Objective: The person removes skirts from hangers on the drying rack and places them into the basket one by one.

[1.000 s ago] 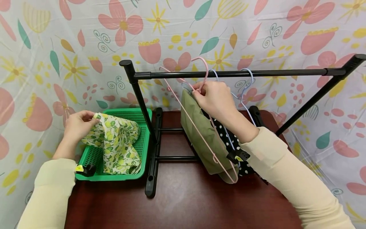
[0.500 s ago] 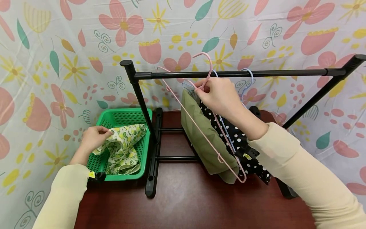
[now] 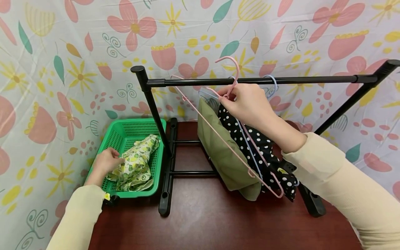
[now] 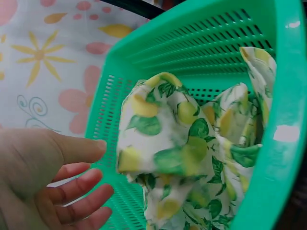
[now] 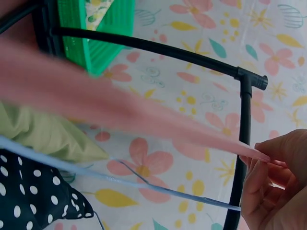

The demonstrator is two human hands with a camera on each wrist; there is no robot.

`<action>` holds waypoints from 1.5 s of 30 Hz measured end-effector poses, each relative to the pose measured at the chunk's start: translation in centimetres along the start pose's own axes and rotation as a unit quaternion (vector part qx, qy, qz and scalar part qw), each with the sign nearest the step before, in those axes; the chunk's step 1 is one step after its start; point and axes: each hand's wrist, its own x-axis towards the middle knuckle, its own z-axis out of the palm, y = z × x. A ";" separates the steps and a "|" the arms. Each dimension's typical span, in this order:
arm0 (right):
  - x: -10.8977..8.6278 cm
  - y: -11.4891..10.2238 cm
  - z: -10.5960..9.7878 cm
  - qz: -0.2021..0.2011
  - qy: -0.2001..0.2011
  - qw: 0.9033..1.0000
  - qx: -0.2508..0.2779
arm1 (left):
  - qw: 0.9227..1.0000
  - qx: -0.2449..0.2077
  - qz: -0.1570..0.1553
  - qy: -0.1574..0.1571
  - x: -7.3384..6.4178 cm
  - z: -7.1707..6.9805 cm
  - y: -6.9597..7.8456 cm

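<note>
My left hand [image 3: 106, 162] is over the green basket [image 3: 134, 120], beside a crumpled lemon-print cloth [image 3: 135, 159]. In the left wrist view its thumb and fingers are spread, with a gap between them and the cloth [image 4: 163, 129]. My right hand [image 3: 247, 104] pinches a pink hanger [image 3: 238, 70] at the neck below its hook. The hook stands above the black rack bar [image 3: 312, 79], and no garment is on this hanger. Behind its slanted frame hang an olive garment [image 3: 218, 152] and a black polka-dot garment [image 3: 257, 139].
A blue hanger [image 3: 275, 85] hooks over the rack bar right of my right hand. The rack's left foot [image 3: 164, 201] stands close beside the basket on the dark red table [image 3: 200, 222]. A floral curtain [image 3: 193, 31] hangs behind everything.
My left hand has lowered the lemon-print cloth into the basket and let it go. My right hand has shifted right with the pink hanger, and the hanger's lower end has swung right.
</note>
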 end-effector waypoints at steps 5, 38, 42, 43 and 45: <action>-0.3 0.1 -0.8 -0.005 -0.021 1.000 -0.005 | 1.000 -0.004 0.021 -0.022 -0.1 0.9 -0.5; -3.6 2.4 -4.7 -0.108 0.005 0.994 -0.021 | 0.990 -0.050 0.101 0.085 -1.1 2.4 3.5; -4.1 3.1 -5.1 -0.130 0.012 0.991 -0.026 | 0.987 -0.062 0.117 0.089 -1.4 2.5 4.3; -4.2 3.2 -5.2 -0.134 0.013 0.991 -0.024 | 0.986 -0.065 0.121 0.090 -1.6 2.6 4.6; -4.4 3.4 -5.5 -0.141 0.015 0.990 -0.019 | 0.985 -0.068 0.127 0.094 -1.9 2.7 5.1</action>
